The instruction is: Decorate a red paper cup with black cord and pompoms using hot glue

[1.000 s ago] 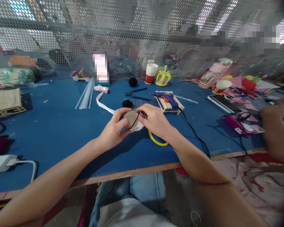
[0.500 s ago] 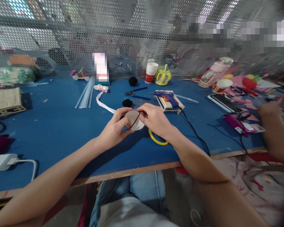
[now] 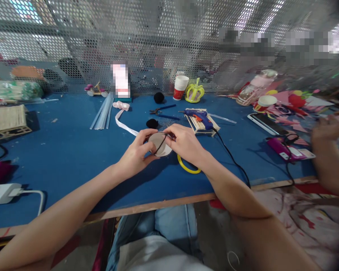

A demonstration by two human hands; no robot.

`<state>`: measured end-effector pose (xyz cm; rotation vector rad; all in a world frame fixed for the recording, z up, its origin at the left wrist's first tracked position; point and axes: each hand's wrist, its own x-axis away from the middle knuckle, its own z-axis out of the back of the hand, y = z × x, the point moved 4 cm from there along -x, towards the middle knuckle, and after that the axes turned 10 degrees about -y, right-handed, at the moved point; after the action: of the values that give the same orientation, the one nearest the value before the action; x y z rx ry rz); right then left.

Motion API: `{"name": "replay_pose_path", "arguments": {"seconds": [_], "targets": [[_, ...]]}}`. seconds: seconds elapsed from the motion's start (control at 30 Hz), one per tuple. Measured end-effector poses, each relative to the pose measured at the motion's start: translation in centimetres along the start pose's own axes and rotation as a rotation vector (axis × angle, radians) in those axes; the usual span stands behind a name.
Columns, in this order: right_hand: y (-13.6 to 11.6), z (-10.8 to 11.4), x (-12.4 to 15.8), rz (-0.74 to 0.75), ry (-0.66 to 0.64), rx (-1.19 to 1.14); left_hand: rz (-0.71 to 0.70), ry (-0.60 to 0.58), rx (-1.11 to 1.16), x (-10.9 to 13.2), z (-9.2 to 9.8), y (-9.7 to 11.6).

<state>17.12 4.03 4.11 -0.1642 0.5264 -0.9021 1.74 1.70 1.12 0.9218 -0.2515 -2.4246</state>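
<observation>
Near the table's front, a paper cup (image 3: 166, 150) with a pale inside and dark rim is tilted so its mouth faces me. Across the mouth runs a thin dark strip (image 3: 161, 144). My left hand (image 3: 139, 153) wraps round the cup's left side, its thumb inside the mouth. At the upper right of the rim, my right hand (image 3: 186, 143) pinches the strip's end; the exact fingertip contact is hidden. Under my right wrist lies a yellow ring (image 3: 188, 169), partly covered. A white ribbon (image 3: 125, 128) trails to just behind my left fingers.
Behind my hands lie two black balls (image 3: 158, 98), pliers (image 3: 161, 111) and a blue glue gun (image 3: 199, 117) on a stick rack. Stacked paper cups (image 3: 180, 87) and a yellow-green crown (image 3: 194, 92) stand farther back. Glue sticks (image 3: 103, 113) lie left; another person's arm (image 3: 329, 150) is right.
My hands and the cup hold almost the same place and pose. At the right, the other person's hand has shifted slightly.
</observation>
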Motion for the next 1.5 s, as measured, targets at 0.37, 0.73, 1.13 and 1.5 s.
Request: {"name": "replay_pose_path", "arguments": {"seconds": [0.37,0.73,1.13,1.5], "targets": [[-0.1,0.2,0.1,0.023,-0.010,-0.003,-0.001,0.010,0.020,-0.1,0.2,0.3],[0.6,0.9,0.0,-0.007,0.179,-0.150,0.101,0.040,-0.023,-0.1,0.7,-0.6],[0.3,-0.4,-0.1,-0.064,-0.054,0.024,0.046,-0.005,0.011,0.1,-0.2,-0.1],[0.1,-0.3,-0.1,-0.045,-0.060,0.058,0.078,-0.056,0.053,0.1,-0.2,0.1]]}}
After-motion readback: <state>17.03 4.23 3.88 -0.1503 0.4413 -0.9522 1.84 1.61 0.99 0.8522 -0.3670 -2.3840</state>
